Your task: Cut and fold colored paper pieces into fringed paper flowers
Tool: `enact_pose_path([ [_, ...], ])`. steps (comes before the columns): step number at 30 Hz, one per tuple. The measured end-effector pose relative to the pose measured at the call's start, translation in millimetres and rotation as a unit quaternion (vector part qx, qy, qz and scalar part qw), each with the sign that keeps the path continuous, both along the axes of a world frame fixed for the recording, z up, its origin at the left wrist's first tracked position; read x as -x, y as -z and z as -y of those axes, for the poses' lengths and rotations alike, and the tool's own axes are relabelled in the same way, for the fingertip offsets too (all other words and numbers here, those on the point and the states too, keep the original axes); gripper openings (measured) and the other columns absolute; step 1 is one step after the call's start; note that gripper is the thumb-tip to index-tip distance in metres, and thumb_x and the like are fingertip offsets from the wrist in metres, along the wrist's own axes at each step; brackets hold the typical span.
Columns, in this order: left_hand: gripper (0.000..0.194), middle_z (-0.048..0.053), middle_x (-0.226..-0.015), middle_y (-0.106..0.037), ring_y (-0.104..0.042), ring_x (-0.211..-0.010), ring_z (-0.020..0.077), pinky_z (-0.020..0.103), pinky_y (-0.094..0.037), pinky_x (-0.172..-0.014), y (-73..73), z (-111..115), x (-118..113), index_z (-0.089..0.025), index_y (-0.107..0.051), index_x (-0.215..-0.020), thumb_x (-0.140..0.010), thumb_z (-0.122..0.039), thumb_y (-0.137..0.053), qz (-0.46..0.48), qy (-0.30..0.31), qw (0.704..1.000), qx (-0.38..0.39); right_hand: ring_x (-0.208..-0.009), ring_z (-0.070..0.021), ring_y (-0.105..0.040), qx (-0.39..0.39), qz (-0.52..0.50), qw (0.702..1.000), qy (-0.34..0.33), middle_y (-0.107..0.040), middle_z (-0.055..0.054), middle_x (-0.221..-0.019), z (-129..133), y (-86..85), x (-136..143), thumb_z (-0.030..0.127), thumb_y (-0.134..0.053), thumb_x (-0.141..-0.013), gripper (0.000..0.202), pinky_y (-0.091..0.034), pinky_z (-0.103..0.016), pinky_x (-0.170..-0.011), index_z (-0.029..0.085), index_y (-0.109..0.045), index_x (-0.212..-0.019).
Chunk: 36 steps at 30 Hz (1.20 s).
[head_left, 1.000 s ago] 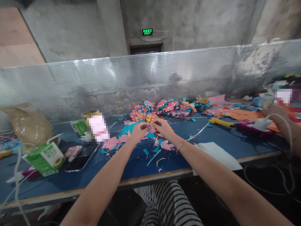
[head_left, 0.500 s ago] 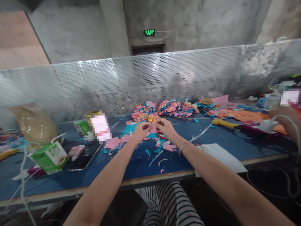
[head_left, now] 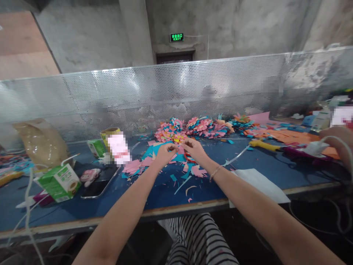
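Over the middle of the blue table (head_left: 165,191), my left hand (head_left: 166,151) and my right hand (head_left: 193,149) meet nearly fingertip to fingertip, both closed in a pinch. Whatever lies between the fingers is too small to make out. Just behind them is a heap of pink and blue paper flowers (head_left: 168,130), with a second heap (head_left: 199,125) to its right. Pink paper pieces (head_left: 132,167) and blue sheets surround my hands. A red ring-like object (head_left: 189,158) shows beneath my right hand.
At left stand a green and white carton (head_left: 62,183), a phone (head_left: 96,188) and a plastic bag (head_left: 41,143). To the right lie a yellow-handled tool (head_left: 266,145), white paper (head_left: 256,184) and a person's hand (head_left: 338,138). A perforated metal screen (head_left: 176,84) runs behind.
My hands stay nearly where they were, still pinched. The camera view has shifted slightly, and the other person's hand at the right edge has moved a little.
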State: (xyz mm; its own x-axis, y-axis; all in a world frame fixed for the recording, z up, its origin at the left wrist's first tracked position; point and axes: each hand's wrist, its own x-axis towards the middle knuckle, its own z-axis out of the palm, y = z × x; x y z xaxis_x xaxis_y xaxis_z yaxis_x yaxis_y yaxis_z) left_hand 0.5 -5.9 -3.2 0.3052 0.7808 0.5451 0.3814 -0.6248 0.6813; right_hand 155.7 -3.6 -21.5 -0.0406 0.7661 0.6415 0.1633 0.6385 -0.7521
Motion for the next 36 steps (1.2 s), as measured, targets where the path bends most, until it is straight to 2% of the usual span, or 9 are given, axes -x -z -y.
enact_pose_path([
  [6, 0.006, 0.000, -0.060, -0.061, -0.054, -0.057, 0.0113, 0.023, -0.042, -0.058, -2.2, -0.1, 1.6, -0.015, -0.061, -0.062, -0.064, -0.020, -0.058, 0.013, -0.022, 1.000, 0.009, -0.059, -0.0124, -0.051, -0.014, 0.008, 1.000, 0.027, -0.058, -0.001, -0.062, -1.3, -0.1, -0.3, 0.033, -0.056, -0.068, 0.017, -0.040, -0.024, -0.055, 0.016, -0.059, -0.065],
  [12, 0.012, 0.000, -0.055, -0.057, -0.052, -0.054, 0.0118, 0.025, -0.043, -0.057, 1.0, -3.7, 4.4, -0.016, -0.060, -0.060, -0.064, -0.027, -0.058, 0.053, -0.079, 0.995, 0.025, -0.064, -0.0156, -0.058, -0.013, -0.033, 0.999, 0.030, -0.064, -0.003, -0.067, 4.4, -3.1, 0.2, 0.032, -0.061, -0.066, 0.017, -0.046, -0.028, -0.060, 0.017, -0.065, -0.070],
  [15, 0.020, 0.000, -0.054, -0.056, -0.052, -0.054, 0.0117, 0.027, -0.044, -0.059, 2.3, -3.3, 1.6, -0.015, -0.058, -0.059, -0.065, -0.034, -0.057, 0.128, -0.035, 0.986, 0.103, -0.076, -0.0170, -0.060, -0.061, -0.004, 0.998, 0.033, -0.066, -0.005, -0.077, 5.6, -3.6, -0.4, 0.028, -0.060, -0.067, 0.012, -0.048, -0.030, -0.071, 0.019, -0.067, -0.072],
  [18, 0.025, 0.002, -0.064, -0.060, -0.056, -0.062, 0.0128, 0.029, -0.047, -0.065, 2.8, -1.6, -1.6, -0.015, -0.060, -0.066, -0.062, -0.040, -0.062, 0.207, 0.030, 0.962, 0.177, -0.081, -0.0163, -0.060, -0.105, 0.050, 0.993, 0.018, -0.066, -0.005, -0.083, 4.6, -2.7, 0.6, 0.022, -0.060, -0.069, 0.010, -0.047, -0.031, -0.077, 0.020, -0.068, -0.074],
  [22, 0.027, 0.001, -0.063, -0.058, -0.056, -0.063, 0.0112, 0.029, -0.048, -0.067, 3.0, -1.1, -1.6, -0.014, -0.057, -0.064, -0.056, -0.038, -0.068, 0.254, 0.052, 0.945, 0.201, -0.084, -0.0162, -0.060, -0.146, 0.114, 0.983, -0.013, -0.066, -0.005, -0.084, 3.9, -1.4, 3.3, 0.016, -0.056, -0.071, 0.013, -0.047, -0.032, -0.078, 0.021, -0.068, -0.073],
  [25, 0.028, -0.001, -0.061, -0.057, -0.056, -0.061, 0.0104, 0.029, -0.049, -0.067, 2.9, -1.3, -0.5, -0.014, -0.056, -0.064, -0.055, -0.037, -0.069, 0.256, 0.048, 0.945, 0.198, -0.083, -0.0160, -0.058, -0.156, 0.123, 0.980, 0.008, -0.064, -0.005, -0.082, 6.1, -3.4, 1.6, 0.014, -0.051, -0.074, 0.017, -0.046, -0.032, -0.078, 0.020, -0.067, -0.073],
  [28, 0.030, -0.002, -0.059, -0.056, -0.057, -0.057, 0.0109, 0.030, -0.050, -0.064, 2.4, 0.1, -1.1, -0.014, -0.055, -0.066, -0.054, -0.038, -0.069, 0.234, 0.042, 0.951, 0.195, -0.088, -0.0172, -0.055, -0.161, 0.093, 0.980, 0.076, -0.059, -0.008, -0.091, 5.4, -5.5, -4.5, 0.018, -0.046, -0.079, 0.020, -0.046, -0.033, -0.077, 0.020, -0.064, -0.088],
  [30, 0.032, -0.002, -0.058, -0.056, -0.057, -0.055, 0.0114, 0.031, -0.050, -0.063, 1.9, 1.7, -2.5, -0.014, -0.055, -0.067, -0.053, -0.039, -0.070, 0.214, 0.045, 0.955, 0.199, -0.095, -0.0176, -0.051, -0.175, 0.094, 0.975, 0.095, -0.055, -0.009, -0.100, 2.1, -5.4, -8.8, 0.019, -0.040, -0.082, 0.026, -0.045, -0.034, -0.080, 0.021, -0.061, -0.099],
  [36, 0.033, -0.001, -0.057, -0.057, -0.058, -0.056, 0.0124, 0.031, -0.050, -0.064, 2.7, 2.3, -5.0, -0.014, -0.057, -0.067, -0.053, -0.040, -0.070, 0.177, 0.047, 0.960, 0.210, -0.098, -0.0167, -0.049, -0.215, 0.158, 0.963, 0.045, -0.053, -0.008, -0.102, -3.8, -3.6, -11.1, 0.012, -0.036, -0.082, 0.033, -0.041, -0.036, -0.088, 0.022, -0.058, -0.104],
])
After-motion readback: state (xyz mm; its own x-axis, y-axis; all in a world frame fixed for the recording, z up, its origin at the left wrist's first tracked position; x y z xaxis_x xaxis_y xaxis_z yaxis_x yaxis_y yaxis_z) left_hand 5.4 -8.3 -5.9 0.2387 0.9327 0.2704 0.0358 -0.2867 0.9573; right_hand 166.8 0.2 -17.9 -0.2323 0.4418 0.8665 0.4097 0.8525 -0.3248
